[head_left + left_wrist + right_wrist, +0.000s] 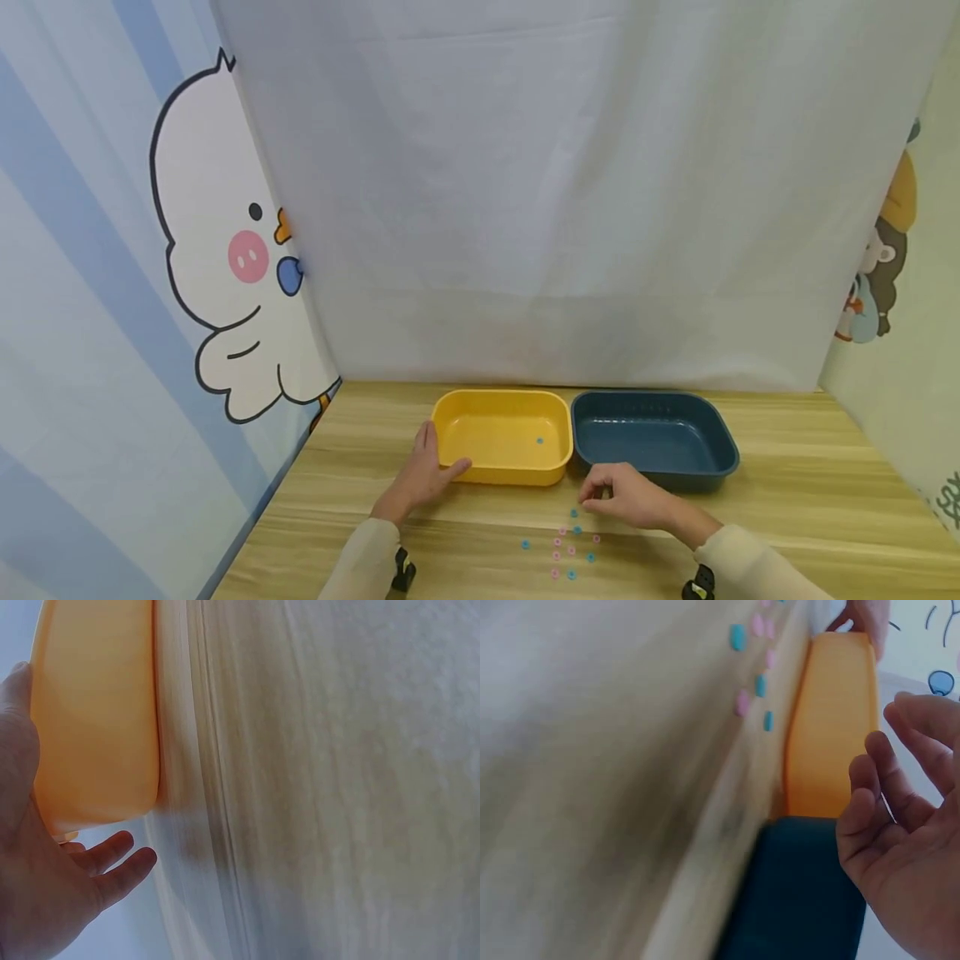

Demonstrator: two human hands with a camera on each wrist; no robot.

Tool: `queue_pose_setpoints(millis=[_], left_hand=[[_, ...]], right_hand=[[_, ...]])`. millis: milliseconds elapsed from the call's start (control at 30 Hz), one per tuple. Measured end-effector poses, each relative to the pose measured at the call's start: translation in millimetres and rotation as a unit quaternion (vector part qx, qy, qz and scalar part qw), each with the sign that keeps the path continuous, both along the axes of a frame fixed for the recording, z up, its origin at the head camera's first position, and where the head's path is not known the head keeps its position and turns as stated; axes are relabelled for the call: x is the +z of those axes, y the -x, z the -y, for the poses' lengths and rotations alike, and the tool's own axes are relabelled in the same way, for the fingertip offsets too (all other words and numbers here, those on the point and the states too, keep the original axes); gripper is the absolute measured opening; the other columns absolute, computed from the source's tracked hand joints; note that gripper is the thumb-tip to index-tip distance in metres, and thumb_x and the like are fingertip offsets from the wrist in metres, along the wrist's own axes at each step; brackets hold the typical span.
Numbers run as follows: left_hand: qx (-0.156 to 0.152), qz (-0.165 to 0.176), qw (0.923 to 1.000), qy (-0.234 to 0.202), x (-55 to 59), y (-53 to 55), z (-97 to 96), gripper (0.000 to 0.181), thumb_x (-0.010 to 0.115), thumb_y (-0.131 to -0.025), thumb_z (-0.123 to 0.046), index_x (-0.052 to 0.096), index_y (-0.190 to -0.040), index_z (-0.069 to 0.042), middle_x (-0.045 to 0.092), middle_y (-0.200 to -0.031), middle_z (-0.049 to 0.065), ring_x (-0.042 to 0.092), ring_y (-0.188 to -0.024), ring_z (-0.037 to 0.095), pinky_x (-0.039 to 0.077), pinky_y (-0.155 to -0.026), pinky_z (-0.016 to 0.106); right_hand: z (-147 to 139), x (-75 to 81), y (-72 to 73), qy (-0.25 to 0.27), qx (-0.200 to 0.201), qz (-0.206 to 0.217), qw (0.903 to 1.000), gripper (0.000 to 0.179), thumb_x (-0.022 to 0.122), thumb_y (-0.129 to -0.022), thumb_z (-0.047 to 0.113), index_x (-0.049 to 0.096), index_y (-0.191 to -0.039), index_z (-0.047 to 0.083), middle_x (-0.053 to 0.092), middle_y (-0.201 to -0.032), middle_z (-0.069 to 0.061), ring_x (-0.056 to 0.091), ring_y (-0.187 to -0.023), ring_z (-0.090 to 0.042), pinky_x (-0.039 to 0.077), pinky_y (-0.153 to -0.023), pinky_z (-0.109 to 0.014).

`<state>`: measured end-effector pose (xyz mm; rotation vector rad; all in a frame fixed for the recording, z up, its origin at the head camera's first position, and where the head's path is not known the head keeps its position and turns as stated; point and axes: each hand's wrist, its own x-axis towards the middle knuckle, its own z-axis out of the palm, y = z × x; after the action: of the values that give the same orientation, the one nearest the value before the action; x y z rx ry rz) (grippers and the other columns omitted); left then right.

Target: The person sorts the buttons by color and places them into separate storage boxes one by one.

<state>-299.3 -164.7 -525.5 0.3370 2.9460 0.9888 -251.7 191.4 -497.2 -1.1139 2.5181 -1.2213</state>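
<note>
My left hand (422,477) rests at the front left corner of a yellow basin (501,477), thumb at the front rim and fingers along the left side. In the left wrist view its fingers (126,877) stretch out past the basin's corner. My right hand (628,497) hovers in front of a dark blue basin (693,482), fingers bent and thumb close to the index fingertip. I cannot tell whether something small is between those tips. Just below them lie small blue rings (577,530) and pink rings (572,551), scattered on the table. One blue ring (540,441) lies inside the yellow basin.
Both basins stand side by side on the wood-grain table (795,483), near its back edge. Behind them hangs a grey-white curtain (555,208). Printed side panels with cartoon figures close off left and right. Black straps (402,571) circle both wrists.
</note>
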Motion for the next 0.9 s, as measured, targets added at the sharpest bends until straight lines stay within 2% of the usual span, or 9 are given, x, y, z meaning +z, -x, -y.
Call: queue_pose_setpoints(millis=[233, 367, 533, 667, 900], left_hand=[[-0.001, 0.002, 0.9999, -0.010, 1.1, -0.2, -1.1, 0.103, 0.058, -0.089, -0.052, 0.002, -0.146, 0.012, 0.003, -0.151, 0.032, 0.021, -0.136, 0.044, 0.022, -0.108, 0.051], [0.002, 0.004, 1.0000, -0.007, 1.8, 0.0, -1.3, 0.103, 0.058, -0.089, -0.052, 0.002, -0.146, 0.012, 0.002, -0.151, 0.031, 0.020, -0.136, 0.043, 0.022, -0.108, 0.050], [0.004, 0.008, 0.9999, -0.005, 4.1, 0.2, -1.2, 0.102, 0.058, -0.089, -0.051, 0.001, -0.147, 0.011, 0.001, -0.152, 0.030, 0.020, -0.136, 0.043, 0.022, -0.108, 0.050], [0.003, 0.007, 1.0000, 0.000, 4.5, 0.0, -0.6, 0.102, 0.057, -0.089, -0.052, 0.001, -0.147, 0.011, 0.000, -0.152, 0.030, 0.020, -0.137, 0.042, 0.022, -0.108, 0.050], [0.000, 0.003, 1.0000, 0.001, 2.2, -0.4, -1.5, 0.104, 0.057, -0.089, -0.055, 0.001, -0.146, 0.011, 0.001, -0.152, 0.030, 0.020, -0.137, 0.043, 0.022, -0.108, 0.049]], right_hand=[[-2, -12.9, -11.5, -0.037, 0.031, -0.021, 0.9986, 0.005, 0.071, -0.083, 0.011, 0.072, -0.087, 0.015, 0.058, -0.090, 0.008, 0.053, -0.083, -0.007, 0.047, -0.073, -0.028], [-3, -17.5, -17.0, -0.066, 0.031, -0.013, 0.9973, 0.008, 0.073, -0.083, 0.018, 0.073, -0.090, 0.017, 0.054, -0.096, 0.011, 0.051, -0.091, -0.007, 0.046, -0.080, -0.029], [-4, -19.3, -18.4, -0.094, 0.039, -0.019, 0.9946, 0.016, 0.075, -0.081, 0.027, 0.072, -0.095, 0.019, 0.053, -0.106, 0.005, 0.049, -0.099, -0.011, 0.044, -0.085, -0.032], [-2, -20.4, -20.5, -0.102, 0.046, -0.042, 0.9928, 0.016, 0.076, -0.079, 0.024, 0.072, -0.094, 0.019, 0.052, -0.110, -0.002, 0.047, -0.102, -0.015, 0.043, -0.087, -0.033], [0, -23.4, -23.6, -0.114, 0.049, -0.073, 0.9895, 0.014, 0.077, -0.078, 0.026, 0.072, -0.091, 0.024, 0.052, -0.114, -0.005, 0.045, -0.104, -0.021, 0.041, -0.085, -0.035]])
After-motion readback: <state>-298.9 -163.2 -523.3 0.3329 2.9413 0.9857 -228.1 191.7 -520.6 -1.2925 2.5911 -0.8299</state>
